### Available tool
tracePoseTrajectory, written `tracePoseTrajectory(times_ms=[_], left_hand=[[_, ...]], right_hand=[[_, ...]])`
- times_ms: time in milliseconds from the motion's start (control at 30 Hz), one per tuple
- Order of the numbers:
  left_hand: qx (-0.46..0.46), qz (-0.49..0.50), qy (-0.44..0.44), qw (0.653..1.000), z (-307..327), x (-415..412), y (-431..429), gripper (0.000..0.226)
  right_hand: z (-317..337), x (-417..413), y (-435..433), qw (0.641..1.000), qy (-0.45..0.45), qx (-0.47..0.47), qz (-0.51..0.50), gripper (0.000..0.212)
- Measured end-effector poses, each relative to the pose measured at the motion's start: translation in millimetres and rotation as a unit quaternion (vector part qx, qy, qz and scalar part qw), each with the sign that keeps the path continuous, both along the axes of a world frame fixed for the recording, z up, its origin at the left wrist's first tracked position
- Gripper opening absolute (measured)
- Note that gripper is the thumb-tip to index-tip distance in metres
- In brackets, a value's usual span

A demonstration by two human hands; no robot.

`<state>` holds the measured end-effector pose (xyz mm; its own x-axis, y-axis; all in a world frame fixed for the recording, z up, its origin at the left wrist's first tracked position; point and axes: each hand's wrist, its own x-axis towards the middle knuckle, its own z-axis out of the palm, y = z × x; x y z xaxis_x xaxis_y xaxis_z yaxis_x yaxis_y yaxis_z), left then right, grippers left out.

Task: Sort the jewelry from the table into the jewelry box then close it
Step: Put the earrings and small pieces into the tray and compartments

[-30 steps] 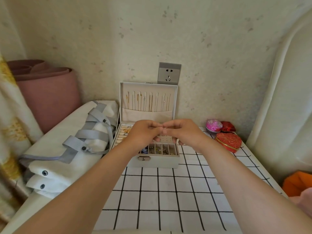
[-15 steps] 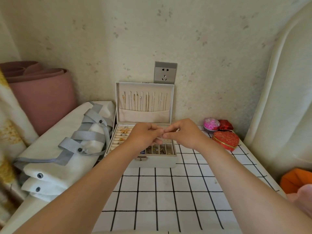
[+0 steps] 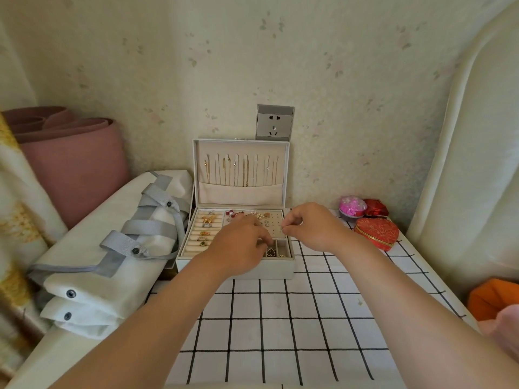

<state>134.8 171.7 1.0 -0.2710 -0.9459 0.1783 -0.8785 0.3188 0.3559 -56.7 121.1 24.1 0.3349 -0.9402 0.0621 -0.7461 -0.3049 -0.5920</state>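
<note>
The pale jewelry box (image 3: 236,269) stands open at the back of the checked table, its lid (image 3: 241,147) upright with several thin necklaces (image 3: 241,169) hanging in it. Rings (image 3: 206,220) fill the left rows and earrings dot the perforated panel (image 3: 273,220). My left hand (image 3: 238,245) hovers over the small front compartments with its fingers curled down; the fingertips are hidden. My right hand (image 3: 311,228) is at the box's right edge, thumb and forefinger pinching a tiny earring (image 3: 283,227) above the panel.
A red heart-shaped box (image 3: 376,233), a pink round case (image 3: 351,206) and a small red box (image 3: 375,207) sit right of the jewelry box. A white bag with grey straps (image 3: 112,248) lies left, with a pink roll (image 3: 73,164) behind it. An orange object (image 3: 494,301) is at the far right.
My hands, joined fingertip to fingertip above the box before, have parted. The left dropped toward the front compartments; the right drew off to the box's right edge.
</note>
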Motion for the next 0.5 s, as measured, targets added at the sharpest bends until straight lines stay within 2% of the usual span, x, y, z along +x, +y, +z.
tracePoseTrajectory(times_ms=[167, 267, 333, 400, 500], left_hand=[[-0.011, -0.018, -0.078, 0.997, -3.2, 0.0, -0.3, 0.031], [-0.012, -0.024, -0.078, 0.997, -3.4, -1.9, 1.0, 0.030], [-0.052, -0.019, -0.071, 0.996, -3.5, -1.0, -0.2, 0.029], [-0.094, -0.005, -0.068, 0.993, -2.0, 1.0, -1.5, 0.027], [-0.096, 0.001, -0.083, 0.992, -0.7, 1.8, -0.8, 0.028]], right_hand=[[-4.9, 3.3, 3.5, 0.998, 0.065, 0.022, 0.008, 0.007], [-8.3, 6.8, 4.0, 0.995, 0.102, 0.019, 0.010, 0.013], [-10.8, 9.4, 3.6, 0.993, 0.115, 0.015, 0.011, 0.015], [-11.9, 11.1, 3.6, 0.993, 0.118, 0.013, 0.016, 0.013], [-11.3, 10.2, 3.0, 0.994, 0.110, 0.011, 0.019, 0.011]])
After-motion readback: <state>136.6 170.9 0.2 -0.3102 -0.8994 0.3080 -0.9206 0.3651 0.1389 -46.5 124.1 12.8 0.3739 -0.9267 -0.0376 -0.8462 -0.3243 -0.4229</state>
